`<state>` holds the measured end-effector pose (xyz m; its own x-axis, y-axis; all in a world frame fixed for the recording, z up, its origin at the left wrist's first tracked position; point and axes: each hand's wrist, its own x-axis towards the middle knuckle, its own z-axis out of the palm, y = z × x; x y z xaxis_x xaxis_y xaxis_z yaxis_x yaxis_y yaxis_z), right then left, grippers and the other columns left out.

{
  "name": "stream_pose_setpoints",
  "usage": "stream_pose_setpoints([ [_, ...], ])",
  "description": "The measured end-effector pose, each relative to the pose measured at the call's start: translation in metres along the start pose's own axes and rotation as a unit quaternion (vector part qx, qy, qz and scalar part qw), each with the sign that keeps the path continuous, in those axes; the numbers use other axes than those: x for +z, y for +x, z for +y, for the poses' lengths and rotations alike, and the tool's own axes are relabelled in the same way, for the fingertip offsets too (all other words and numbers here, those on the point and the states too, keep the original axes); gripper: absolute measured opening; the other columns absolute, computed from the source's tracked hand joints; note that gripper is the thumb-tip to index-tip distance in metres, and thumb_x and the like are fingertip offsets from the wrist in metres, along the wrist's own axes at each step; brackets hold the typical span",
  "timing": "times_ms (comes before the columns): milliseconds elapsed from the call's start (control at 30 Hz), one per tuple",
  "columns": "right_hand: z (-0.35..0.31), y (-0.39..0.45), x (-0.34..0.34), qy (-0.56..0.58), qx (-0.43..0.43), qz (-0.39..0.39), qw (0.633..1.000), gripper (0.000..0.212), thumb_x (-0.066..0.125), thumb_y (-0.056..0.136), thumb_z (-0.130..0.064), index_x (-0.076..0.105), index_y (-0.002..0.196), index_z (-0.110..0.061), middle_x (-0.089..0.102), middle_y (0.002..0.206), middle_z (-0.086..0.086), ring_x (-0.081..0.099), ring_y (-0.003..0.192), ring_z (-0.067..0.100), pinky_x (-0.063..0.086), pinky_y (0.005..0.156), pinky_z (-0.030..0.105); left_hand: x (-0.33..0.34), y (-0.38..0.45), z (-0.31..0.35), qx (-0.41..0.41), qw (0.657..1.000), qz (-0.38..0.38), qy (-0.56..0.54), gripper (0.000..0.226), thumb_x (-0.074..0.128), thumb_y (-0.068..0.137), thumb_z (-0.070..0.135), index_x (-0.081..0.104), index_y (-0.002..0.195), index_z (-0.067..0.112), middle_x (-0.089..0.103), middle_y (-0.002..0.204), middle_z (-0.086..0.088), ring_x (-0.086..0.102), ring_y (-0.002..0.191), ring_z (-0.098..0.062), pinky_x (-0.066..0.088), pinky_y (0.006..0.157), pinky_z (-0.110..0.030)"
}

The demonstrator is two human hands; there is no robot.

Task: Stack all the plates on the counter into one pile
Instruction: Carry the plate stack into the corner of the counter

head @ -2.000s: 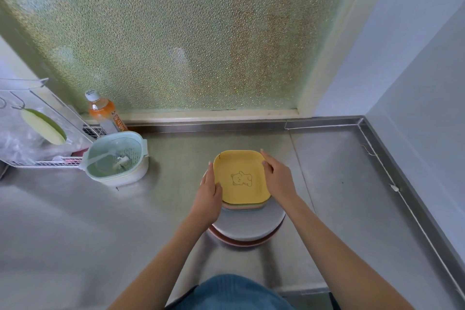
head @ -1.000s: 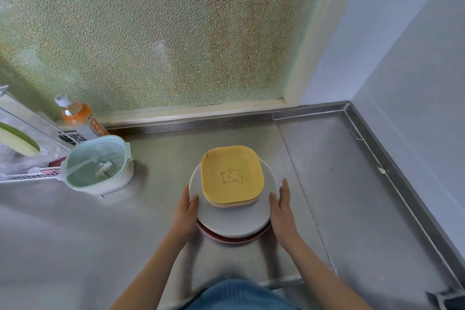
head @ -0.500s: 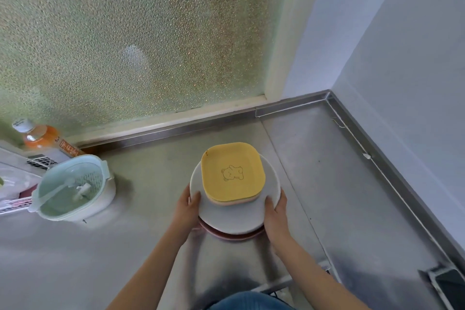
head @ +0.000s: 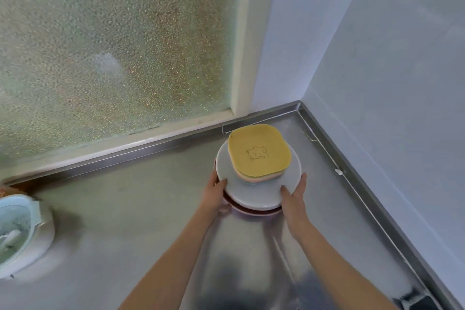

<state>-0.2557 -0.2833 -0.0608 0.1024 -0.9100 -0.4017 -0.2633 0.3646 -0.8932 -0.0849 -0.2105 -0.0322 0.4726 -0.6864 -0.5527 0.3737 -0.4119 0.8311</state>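
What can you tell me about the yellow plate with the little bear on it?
The yellow plate is a rounded square with a small bear drawn in thin lines at its middle. It looks like matte plastic. It lies flat, face up, on top of the pile, resting on a pinkish plate of like shape over a big white round plate. No hand touches it; both hold the pile lower down.

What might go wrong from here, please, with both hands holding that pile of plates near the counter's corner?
1. The yellow square plate and the pastel plates under it sit off-centre, toward the far side of the white round plate; a tilt could slide them off.
2. The left hand and right hand grip only the near rims, so the pile could tip away.
3. The counter's raised edge and the wall are close; the pile might knock them.
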Motion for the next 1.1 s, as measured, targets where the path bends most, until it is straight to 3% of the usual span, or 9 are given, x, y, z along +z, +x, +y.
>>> stream_pose_setpoints([
  [167,-0.016,0.046,-0.023,-0.001,-0.011,0.016,1.0,0.072,0.041,0.096,-0.016,-0.006,0.148,-0.03,0.016,0.154,-0.002,0.026,0.138,0.02,0.021,0.115,0.04,0.043,0.04,0.011,0.008,1.0,-0.02,0.012,0.046,0.04,0.093,0.003,0.042,0.136,0.02,0.055,0.133,-0.015,0.053,0.119,-0.041,0.042,0.099,-0.061],
  [367,-0.032,0.094,-0.045,0.0,-0.022,0.02,1.0,0.07,0.041,0.097,-0.018,-0.006,0.148,-0.028,0.019,0.154,-0.001,0.026,0.138,0.02,0.022,0.113,0.038,0.082,0.077,0.026,-0.005,1.0,-0.023,0.0,0.047,0.044,0.093,0.006,0.043,0.138,0.022,0.056,0.132,-0.009,0.055,0.118,-0.032,0.044,0.1,-0.056],
  [700,-0.04,0.132,-0.065,-0.003,-0.061,0.049,0.997,0.07,0.04,0.092,-0.012,0.002,0.148,-0.03,0.019,0.153,-0.004,0.025,0.137,0.018,0.023,0.114,0.04,0.118,0.101,0.019,0.0,0.999,-0.025,-0.038,0.041,0.052,0.089,0.009,0.056,0.108,0.044,0.059,0.129,-0.002,0.056,0.119,-0.028,0.044,0.099,-0.058],
  [833,-0.039,0.134,-0.064,-0.005,-0.058,0.053,0.997,0.068,0.038,0.094,-0.009,0.002,0.148,-0.03,0.019,0.153,-0.004,0.026,0.137,0.018,0.024,0.111,0.035,0.118,0.1,0.021,0.0,0.999,-0.027,-0.034,0.041,0.052,0.09,0.008,0.053,0.114,0.041,0.058,0.131,-0.003,0.055,0.119,-0.029,0.043,0.101,-0.057],
  [933,-0.042,0.132,-0.065,-0.005,-0.054,0.059,0.997,0.068,0.039,0.093,-0.008,0.003,0.148,-0.028,0.021,0.153,-0.003,0.027,0.137,0.019,0.025,0.11,0.035,0.115,0.098,0.025,0.011,0.998,-0.05,-0.027,0.041,0.052,0.09,0.007,0.051,0.126,0.026,0.056,0.132,-0.008,0.054,0.12,-0.03,0.043,0.102,-0.055],
  [1000,-0.049,0.132,-0.069,-0.014,-0.062,0.09,0.994,0.066,0.039,0.093,-0.01,0.007,0.149,-0.025,0.02,0.154,-0.003,0.025,0.139,0.019,0.023,0.112,0.036,0.113,0.098,0.028,0.056,0.996,-0.07,0.022,0.056,0.056,0.082,0.014,0.044,0.136,0.022,0.056,0.133,-0.007,0.054,0.121,-0.026,0.043,0.104,-0.05],
  [1100,-0.071,0.135,-0.074,-0.029,-0.083,0.111,0.99,0.056,0.037,0.097,-0.018,0.017,0.148,-0.026,0.025,0.154,-0.004,0.027,0.139,0.016,0.022,0.11,0.031,0.115,0.103,0.031,0.105,0.985,-0.05,0.127,0.065,0.055,0.074,0.03,0.038,0.137,0.031,0.054,0.131,-0.001,0.054,0.119,-0.021,0.044,0.103,-0.047],
])
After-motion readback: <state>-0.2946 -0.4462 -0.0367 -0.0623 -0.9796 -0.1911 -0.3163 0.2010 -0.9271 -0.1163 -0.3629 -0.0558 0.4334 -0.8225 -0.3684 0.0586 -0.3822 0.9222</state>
